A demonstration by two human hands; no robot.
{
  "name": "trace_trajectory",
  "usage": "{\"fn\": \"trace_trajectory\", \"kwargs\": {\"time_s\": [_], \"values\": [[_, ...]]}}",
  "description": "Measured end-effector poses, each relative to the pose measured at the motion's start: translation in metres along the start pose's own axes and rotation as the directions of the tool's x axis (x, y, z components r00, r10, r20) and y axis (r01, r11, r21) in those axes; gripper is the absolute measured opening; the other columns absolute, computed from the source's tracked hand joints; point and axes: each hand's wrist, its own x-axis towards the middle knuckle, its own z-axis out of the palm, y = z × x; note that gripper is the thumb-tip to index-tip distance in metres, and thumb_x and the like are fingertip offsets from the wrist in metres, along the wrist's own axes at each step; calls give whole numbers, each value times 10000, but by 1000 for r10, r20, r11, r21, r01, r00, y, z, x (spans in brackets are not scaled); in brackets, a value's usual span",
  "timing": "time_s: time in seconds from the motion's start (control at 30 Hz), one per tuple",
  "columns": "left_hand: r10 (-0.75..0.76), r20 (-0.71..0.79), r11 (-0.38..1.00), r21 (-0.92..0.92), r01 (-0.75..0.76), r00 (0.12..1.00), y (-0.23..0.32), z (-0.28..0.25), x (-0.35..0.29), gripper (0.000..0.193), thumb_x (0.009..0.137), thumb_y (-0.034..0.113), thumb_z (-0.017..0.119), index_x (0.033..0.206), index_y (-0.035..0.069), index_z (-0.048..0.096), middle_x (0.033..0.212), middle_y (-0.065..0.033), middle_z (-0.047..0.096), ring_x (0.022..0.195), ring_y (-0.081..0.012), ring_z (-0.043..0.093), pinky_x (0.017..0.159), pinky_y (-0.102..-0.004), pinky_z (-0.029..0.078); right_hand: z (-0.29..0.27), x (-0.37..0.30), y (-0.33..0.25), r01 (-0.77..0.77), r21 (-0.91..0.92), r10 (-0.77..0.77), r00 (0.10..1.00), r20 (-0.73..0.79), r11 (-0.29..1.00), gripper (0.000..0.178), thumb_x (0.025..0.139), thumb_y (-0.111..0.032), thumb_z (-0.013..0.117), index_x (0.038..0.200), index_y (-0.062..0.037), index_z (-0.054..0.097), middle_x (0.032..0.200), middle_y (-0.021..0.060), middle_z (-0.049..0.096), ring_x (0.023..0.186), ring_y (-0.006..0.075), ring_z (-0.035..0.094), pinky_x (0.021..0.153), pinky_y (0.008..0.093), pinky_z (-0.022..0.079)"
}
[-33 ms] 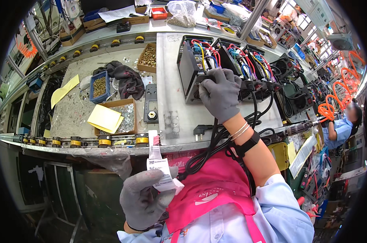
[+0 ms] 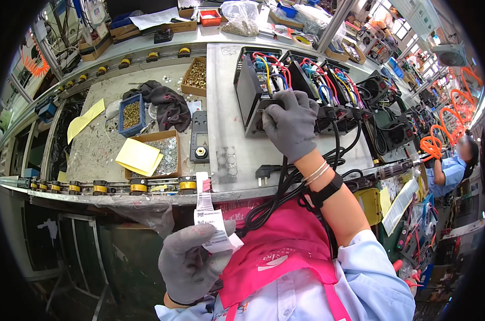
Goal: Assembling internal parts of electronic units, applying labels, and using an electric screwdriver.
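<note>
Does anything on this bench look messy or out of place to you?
A few things: yellow paper lies askew over a box of small metal parts, partly covering them. A dark rag sits crumpled beside the blue tray, and black cables bunch over the bench's front edge. I see no obvious damage.

White label strip (image 2: 211,227), printed, bent, at seven o'clock, its narrow upper end pointing to twelve, black case (image 2: 246,95), open, upright at twelve o'clock, coloured wires (image 2: 268,74) exposed inside
</note>
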Motion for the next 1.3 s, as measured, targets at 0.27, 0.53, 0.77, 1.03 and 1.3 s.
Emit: {"fn": "trace_trajectory", "kwargs": {"time_s": [0.27, 0.53, 0.77, 1.03, 1.3], "values": [[44, 66, 998, 47, -47, 997, -7, 6, 0, 554, 763, -5, 758, 1208, 2, 428, 1079, -223, 651, 1014, -214, 643, 875, -308, 518, -5, 15, -6, -18, -69, 27, 991, 130, 997, 108, 667, -192, 674, 621, -119, 608, 878, 3, 552, 890, 235, 521, 758, 401, 367], [101, 152, 949, 281, -141, 983, -39, 18, 12, 463, 809, -16, 693, 1226, -1, 491, 1009, -125, 658, 881, -174, 669, 732, -277, 544, -75, -18, 9, -247, 716, 164, 969, 185, 653, 61, 735, -71, 683, 787, -72, 650, 844, 56, 625, 782, 242, 599, 701, 330, 487], [-70, 252, 958, 286, -5, 965, -56, 53, 35, 516, 827, -13, 683, 1260, -40, 404, 1193, -140, 540, 1106, -204, 585, 905, -298, 501, -107, -46, -2, -39, 751, -296, 905, 307, 659, 412, 763, -343, 742, 1079, -92, 658, 944, 76, 626, 823, 270, 595, 714, 356, 476], [-70, 201, 920, 392, -14, 977, -65, 81, 41, 383, 830, -40, 659, 1172, -52, 488, 1121, -136, 591, 1023, -191, 626, 862, -279, 526, -108, -61, 10, 389, 380, -460, 881, 113, 839, 223, 709, -214, 666, 912, -129, 633, 865, -2, 577, 838, 181, 581, 736, 348, 467], [-279, 87, 938, 239, 252, 956, -77, 99, 48, 344, 814, -31, 661, 1136, -20, 542, 1042, -104, 653, 910, -154, 673, 725, -244, 533, -100, -82, 24, 454, 299, -468, 883, -27, 839, 126, 647, -190, 658, 751, -131, 619, 850, 2, 583, 859, 166, 580, 753, 334, 480]]}}
